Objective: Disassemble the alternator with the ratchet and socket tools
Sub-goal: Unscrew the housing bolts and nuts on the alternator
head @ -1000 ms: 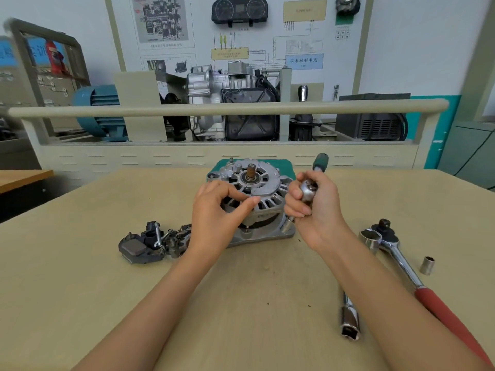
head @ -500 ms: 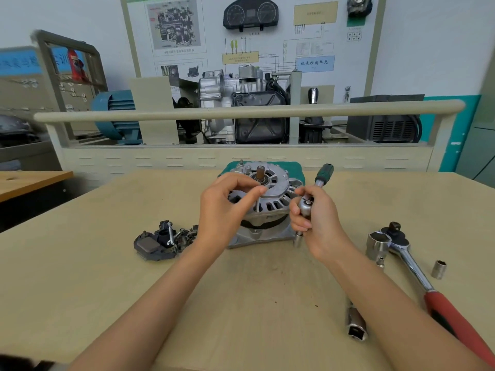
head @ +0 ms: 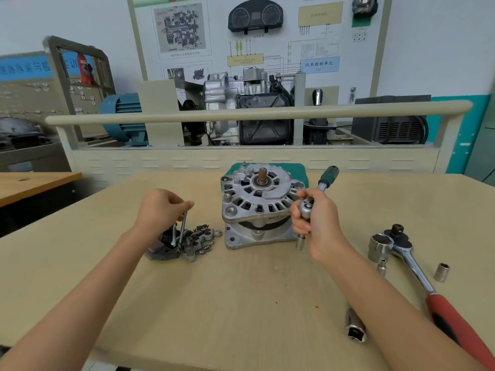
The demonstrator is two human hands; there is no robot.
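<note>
**Long bolt going to the pile of removed parts**

While the head view is looking down across the tabletop (head: 241, 303), the left hand (head: 160, 210) is pinching a long bolt (head: 183, 226) by its top end, fingers curled round it. The bolt is hanging close to upright, its lower end right over the pile of removed parts (head: 184, 242), which is lying just left of the alternator (head: 257, 207). That drop is the relation the next move seems to turn on: the bolt's long axis is pointing down into the pile, and the left hand is clearly the nearer one.

The right hand (head: 313, 223) is wrapping its fingers round the head of the small ratchet (head: 308, 207), just beside the alternator's right edge. The green handle (head: 329, 176) is sticking up and away from the person, and the socket (head: 300, 242) is pointing down towards the tabletop.

The alternator is sitting in the middle, shaft up. A bigger red-handled ratchet (head: 417, 277) and loose sockets are lying to the right, well apart from both hands.
</note>
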